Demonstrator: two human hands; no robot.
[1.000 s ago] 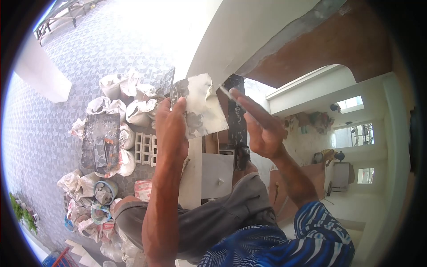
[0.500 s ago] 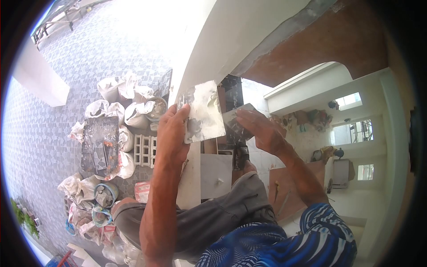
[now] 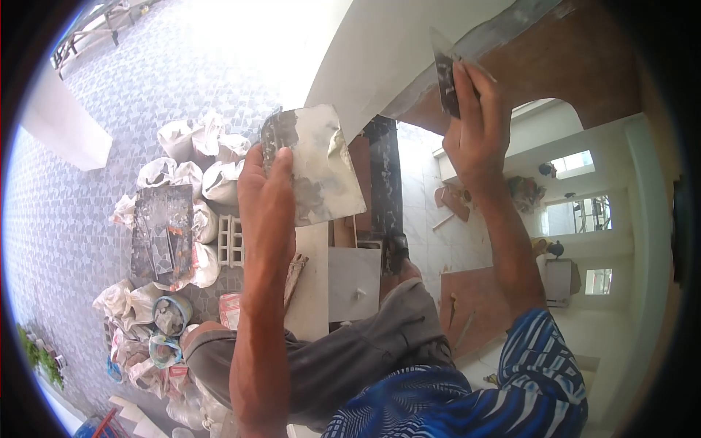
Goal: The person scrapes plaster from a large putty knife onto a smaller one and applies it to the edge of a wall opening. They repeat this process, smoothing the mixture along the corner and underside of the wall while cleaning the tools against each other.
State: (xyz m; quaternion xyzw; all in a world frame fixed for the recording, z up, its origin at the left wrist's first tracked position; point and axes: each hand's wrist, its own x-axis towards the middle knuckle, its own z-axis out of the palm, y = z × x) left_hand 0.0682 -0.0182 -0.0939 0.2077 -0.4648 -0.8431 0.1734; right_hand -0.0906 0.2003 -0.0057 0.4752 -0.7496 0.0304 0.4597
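My left hand (image 3: 269, 186) is closed on the edge of a flat, pale putty board (image 3: 321, 171). Smears of white filler and dark patches cover its face, and a thicker lump sits near its upper right. Raised to the upper right, my right hand (image 3: 478, 124) grips a putty knife (image 3: 447, 80) with a dark, stained lower part and a thin blade. The blade is at the grey filler strip (image 3: 504, 33) between the white wall surface (image 3: 394, 55) and a brown panel (image 3: 526, 73); whether it touches cannot be made out.
White sacks (image 3: 219, 182) stand on the patterned tile floor at left, around a stained dark board (image 3: 162, 233). A bucket (image 3: 171, 314) and hollow blocks (image 3: 231, 241) are nearby. A white cabinet (image 3: 354, 281) lies below my hands. Another person (image 3: 551, 248) is at far right.
My right hand has moved from beside the putty board up and right to the filler strip, carrying the putty knife. My left hand and the board have shifted slightly left and up.
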